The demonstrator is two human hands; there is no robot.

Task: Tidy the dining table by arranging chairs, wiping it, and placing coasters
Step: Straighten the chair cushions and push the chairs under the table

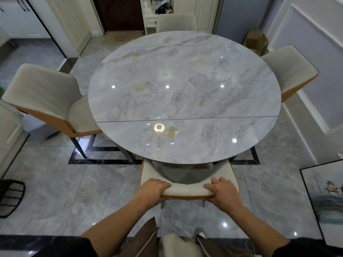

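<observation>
A round grey marble dining table [185, 86] fills the middle of the view, its top bare. The near chair [187, 191], cream with an orange back, is tucked under the table's front edge. My left hand [151, 191] grips the left end of its backrest top. My right hand [223, 191] grips the right end, fingers curled over the padding. A left chair [46, 97] stands angled and pulled out from the table. A right chair [291, 71] sits close to the table edge. A far chair [177, 22] stands behind the table.
A framed picture [326, 204] leans at the lower right on the glossy tiled floor. A cardboard box [255, 40] sits by the far right wall. A dark basket [10, 197] stands at the left edge. White cabinets line the left side.
</observation>
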